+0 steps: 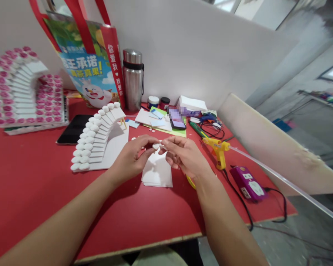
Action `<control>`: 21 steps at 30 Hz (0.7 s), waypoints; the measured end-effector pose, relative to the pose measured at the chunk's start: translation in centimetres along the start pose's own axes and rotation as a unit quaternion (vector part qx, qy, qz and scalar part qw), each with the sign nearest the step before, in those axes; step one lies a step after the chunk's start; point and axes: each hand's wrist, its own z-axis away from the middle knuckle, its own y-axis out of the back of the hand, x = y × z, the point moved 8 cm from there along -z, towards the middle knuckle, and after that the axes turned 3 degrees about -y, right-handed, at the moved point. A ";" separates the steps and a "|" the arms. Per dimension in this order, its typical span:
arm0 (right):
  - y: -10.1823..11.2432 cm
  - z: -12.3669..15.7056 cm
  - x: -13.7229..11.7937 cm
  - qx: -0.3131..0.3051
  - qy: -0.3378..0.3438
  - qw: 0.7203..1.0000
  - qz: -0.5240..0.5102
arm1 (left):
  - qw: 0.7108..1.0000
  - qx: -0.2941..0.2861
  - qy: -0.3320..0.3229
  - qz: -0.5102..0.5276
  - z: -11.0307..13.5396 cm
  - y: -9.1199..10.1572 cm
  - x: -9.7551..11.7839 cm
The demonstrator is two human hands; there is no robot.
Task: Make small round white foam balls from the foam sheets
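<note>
My left hand (135, 154) and my right hand (186, 155) meet over the middle of the table. Both pinch a small white oval piece (155, 146) between thumb and fingertips. Its exact kind and material are too small to make out, and the fingers partly cover it. Below them lies a stack of white sheets (158, 177). To the left stands a curved white model staircase (100, 138) on a white base, with rounded white pieces lining its outer edge. Part of a yellow-handled tool (191, 182) shows under my right wrist.
A yellow glue gun (218, 149) with a long clear stick and a purple power box (248, 184) are on the right. Behind are a phone (177, 119), a steel flask (133, 81) and a printed bag (91, 74). A pink-and-white model (24, 94) stands far left.
</note>
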 end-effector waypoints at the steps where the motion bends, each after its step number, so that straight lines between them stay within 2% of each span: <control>1: 0.0 0.0 0.1 0.001 -0.004 1.000 0.010 | 1.000 0.000 0.001 -0.003 0.0 0.0 -0.1; 4: 0.0 0.1 0.5 -0.003 -0.023 0.999 0.035 | 1.000 0.006 0.019 0.009 0.0 0.0 -0.6; 9: -0.2 -0.2 0.4 -0.014 -0.003 1.000 0.000 | 0.997 0.000 0.041 0.070 0.1 -0.2 -1.2; 15: -0.4 -0.2 0.2 -0.020 0.000 0.999 -0.027 | 0.999 0.003 0.029 0.046 0.0 -0.1 -0.8; 21: -0.2 -0.2 0.1 0.004 0.020 1.000 0.020 | 0.992 0.012 0.071 0.105 0.1 -0.2 -1.3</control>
